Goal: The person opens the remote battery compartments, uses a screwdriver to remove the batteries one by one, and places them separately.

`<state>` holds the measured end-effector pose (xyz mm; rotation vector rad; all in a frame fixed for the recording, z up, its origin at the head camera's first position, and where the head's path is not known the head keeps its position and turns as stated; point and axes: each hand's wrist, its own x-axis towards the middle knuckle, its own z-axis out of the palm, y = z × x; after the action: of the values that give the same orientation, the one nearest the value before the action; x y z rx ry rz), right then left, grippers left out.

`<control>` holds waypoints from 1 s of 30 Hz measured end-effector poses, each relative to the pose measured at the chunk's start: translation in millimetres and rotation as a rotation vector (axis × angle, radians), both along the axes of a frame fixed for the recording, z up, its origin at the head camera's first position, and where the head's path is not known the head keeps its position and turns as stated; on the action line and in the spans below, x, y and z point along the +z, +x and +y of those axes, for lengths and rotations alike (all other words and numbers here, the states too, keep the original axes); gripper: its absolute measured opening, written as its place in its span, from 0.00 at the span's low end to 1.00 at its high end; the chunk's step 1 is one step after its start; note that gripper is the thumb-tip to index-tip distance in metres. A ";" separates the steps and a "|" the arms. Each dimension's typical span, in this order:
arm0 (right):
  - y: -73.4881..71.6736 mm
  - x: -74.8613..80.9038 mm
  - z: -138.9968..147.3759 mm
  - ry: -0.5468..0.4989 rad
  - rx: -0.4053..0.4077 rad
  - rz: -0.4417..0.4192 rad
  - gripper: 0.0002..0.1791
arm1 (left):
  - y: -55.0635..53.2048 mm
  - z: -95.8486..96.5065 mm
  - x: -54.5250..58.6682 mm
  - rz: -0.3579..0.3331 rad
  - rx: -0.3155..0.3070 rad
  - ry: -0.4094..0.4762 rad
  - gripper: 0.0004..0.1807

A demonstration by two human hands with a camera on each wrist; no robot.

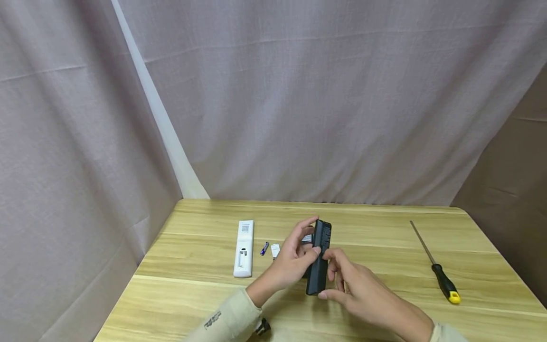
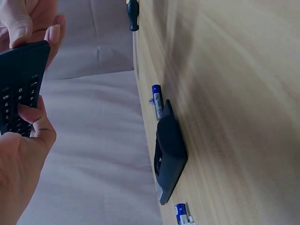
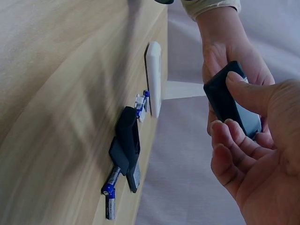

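Note:
My left hand (image 1: 295,259) holds a black remote control (image 1: 317,275) upright at a tilt, with the thumb across one long side. In the left wrist view its number keys (image 2: 19,101) show, a finger over them. My right hand (image 1: 363,287) pinches the lower part of the remote, its thumb at the end and the other fingers curled at the side. In the right wrist view that thumb (image 3: 246,91) lies on the remote's smooth back. Below the hands, a second black device (image 2: 172,150) with an open hollow lies on the table, partly hidden in the head view.
A white remote (image 1: 243,237) with a bare battery compartment lies at the left, beside a blue battery (image 1: 265,248) and a small white cover (image 1: 275,250). More blue batteries (image 3: 110,206) lie by the black device. A screwdriver (image 1: 444,282) lies at the right. Grey curtains (image 1: 320,118) hang behind the table.

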<state>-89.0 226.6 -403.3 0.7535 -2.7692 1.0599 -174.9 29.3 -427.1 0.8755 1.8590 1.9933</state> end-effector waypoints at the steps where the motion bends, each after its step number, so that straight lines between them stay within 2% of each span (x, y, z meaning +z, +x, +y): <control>1: -0.3 -0.9 0.3 -0.004 0.005 -0.007 0.35 | 0.5 0.4 -1.1 -0.004 -0.008 -0.007 0.39; 7: -1.1 -7.1 2.3 -0.026 0.027 -0.007 0.36 | 2.7 1.7 -5.9 -0.016 -0.053 -0.022 0.38; 12: -1.4 -10.9 3.7 -0.019 0.030 0.011 0.36 | 3.5 2.4 -8.6 -0.007 -0.063 -0.024 0.37; 17: -1.6 -11.3 4.8 -0.043 -0.002 0.003 0.32 | 3.5 2.8 -9.2 -0.001 -0.042 -0.034 0.37; 23: -1.1 -8.7 7.9 -0.091 -0.025 0.047 0.25 | 2.6 1.9 -11.8 -0.039 0.037 -0.025 0.38; 30: 2.5 -9.1 6.3 -0.134 -0.001 0.113 0.21 | 1.8 0.5 -14.3 -0.094 0.022 0.070 0.38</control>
<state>-86.5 233.0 -412.4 0.7688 -2.5752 1.1511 -173.1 29.8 -441.4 0.7690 1.7657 2.0862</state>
